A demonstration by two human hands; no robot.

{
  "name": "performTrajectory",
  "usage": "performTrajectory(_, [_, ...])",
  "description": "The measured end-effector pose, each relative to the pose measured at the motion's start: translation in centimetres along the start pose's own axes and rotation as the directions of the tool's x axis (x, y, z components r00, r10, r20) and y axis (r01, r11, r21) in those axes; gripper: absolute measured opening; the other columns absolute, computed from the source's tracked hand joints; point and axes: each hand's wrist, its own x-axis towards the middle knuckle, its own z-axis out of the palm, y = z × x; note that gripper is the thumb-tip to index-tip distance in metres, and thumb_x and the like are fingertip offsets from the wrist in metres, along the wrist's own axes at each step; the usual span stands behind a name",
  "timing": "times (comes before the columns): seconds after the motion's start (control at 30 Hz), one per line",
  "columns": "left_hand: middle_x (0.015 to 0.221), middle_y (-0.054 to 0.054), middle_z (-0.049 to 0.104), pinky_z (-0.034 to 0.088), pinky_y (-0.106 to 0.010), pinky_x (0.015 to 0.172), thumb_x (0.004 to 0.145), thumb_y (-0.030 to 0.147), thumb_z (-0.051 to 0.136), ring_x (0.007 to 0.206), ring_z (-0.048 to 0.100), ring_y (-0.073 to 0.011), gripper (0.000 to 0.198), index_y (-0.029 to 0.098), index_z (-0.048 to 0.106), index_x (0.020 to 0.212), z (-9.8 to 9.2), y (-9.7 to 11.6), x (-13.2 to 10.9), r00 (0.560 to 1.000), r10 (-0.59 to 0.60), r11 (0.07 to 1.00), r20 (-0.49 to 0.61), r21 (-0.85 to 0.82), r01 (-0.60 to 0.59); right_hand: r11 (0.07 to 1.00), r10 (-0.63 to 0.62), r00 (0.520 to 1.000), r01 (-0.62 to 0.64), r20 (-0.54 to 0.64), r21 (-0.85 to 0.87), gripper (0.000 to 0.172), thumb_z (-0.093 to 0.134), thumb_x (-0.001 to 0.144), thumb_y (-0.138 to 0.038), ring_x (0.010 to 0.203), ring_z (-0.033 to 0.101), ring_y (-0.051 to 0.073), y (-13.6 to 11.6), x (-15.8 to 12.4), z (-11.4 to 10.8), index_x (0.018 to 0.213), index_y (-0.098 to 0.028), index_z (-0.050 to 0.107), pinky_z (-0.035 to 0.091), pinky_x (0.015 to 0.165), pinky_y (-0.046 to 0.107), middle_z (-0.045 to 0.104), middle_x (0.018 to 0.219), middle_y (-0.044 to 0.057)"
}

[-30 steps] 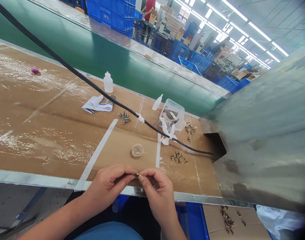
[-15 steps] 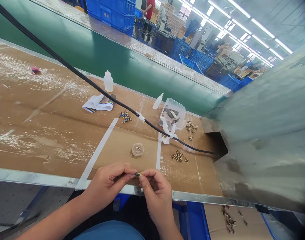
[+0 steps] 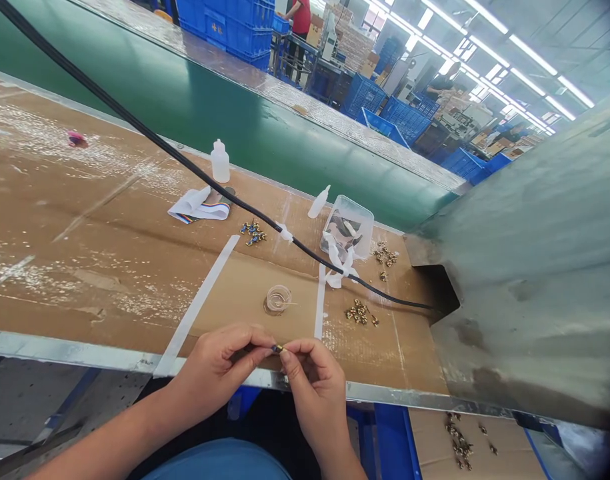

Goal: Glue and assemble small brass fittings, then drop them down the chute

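Between both hands, over the front edge of the cardboard-covered bench, is a tiny dark piece with gold and blue on it (image 3: pixel 277 349); its exact kind is too small to tell. My left hand (image 3: pixel 225 360) pinches one end with thumb and forefinger. On the other end, the thumb and forefinger of my right hand (image 3: pixel 312 373) are closed. Just beyond the hands stands a small clear round cup (image 3: pixel 278 299) with a thin stick across its rim. Farther off lies a cluster of blue-and-gold small parts (image 3: pixel 253 233). A pile of gold-and-dark small parts (image 3: pixel 359 312) lies to the right.
A black cable (image 3: pixel 185 165) crosses above the bench. Behind it are a white squeeze bottle (image 3: pixel 220 162), a smaller bottle (image 3: pixel 319 202), a clear plastic box (image 3: pixel 367 230) and a striped ribbon (image 3: pixel 197 205). A metal panel (image 3: pixel 529 267) walls off the right. More parts lie low right (image 3: pixel 459 441).
The view has shifted very slightly, so the bench things sit a little farther right. Both hands keep the same pinch on the small piece.
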Motion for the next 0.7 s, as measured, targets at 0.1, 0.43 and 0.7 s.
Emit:
performTrajectory(0.1, [0.086, -0.001, 0.068, 0.050, -0.021, 0.074, 0.089, 0.018, 0.053, 0.081, 0.064, -0.0137, 0.011, 0.020, 0.064, 0.091, -0.01, 0.10, 0.01, 1.000, -0.004, 1.000, 0.003, 0.005, 0.004, 1.000, 0.004, 1.000, -0.004, -0.008, 0.018, 0.017, 0.059, 0.087, -0.031, 0.064, 0.054, 0.013, -0.06, -0.03, 0.05, 0.083, -0.016, 0.065, 0.043, 0.056, 0.023, 0.060, 0.073, 0.003])
performTrajectory(0.43, [0.083, 0.001, 0.070, 0.050, -0.018, 0.069, 0.089, 0.020, 0.054, 0.076, 0.066, -0.0123, 0.012, 0.021, 0.066, 0.091, -0.09, 0.37, 0.17, 0.998, -0.067, 0.998, 0.017, -0.013, 0.068, 0.998, 0.037, 0.999, -0.036, -0.007, 0.052, 0.016, 0.060, 0.087, -0.031, 0.067, 0.055, 0.014, -0.29, 0.01, 0.10, 0.084, -0.016, 0.065, 0.044, 0.059, 0.023, 0.061, 0.075, 0.004])
performTrajectory(0.7, [0.081, 0.002, 0.071, 0.052, -0.018, 0.067, 0.090, 0.024, 0.054, 0.073, 0.067, -0.0122, 0.012, 0.021, 0.065, 0.093, -0.13, 0.13, 0.02, 0.986, -0.149, 0.981, 0.079, -0.112, 0.157, 0.988, 0.058, 0.998, -0.057, -0.002, 0.144, 0.015, 0.062, 0.086, -0.031, 0.066, 0.056, 0.013, -0.57, 0.15, 0.22, 0.084, -0.016, 0.064, 0.044, 0.058, 0.021, 0.063, 0.074, 0.003])
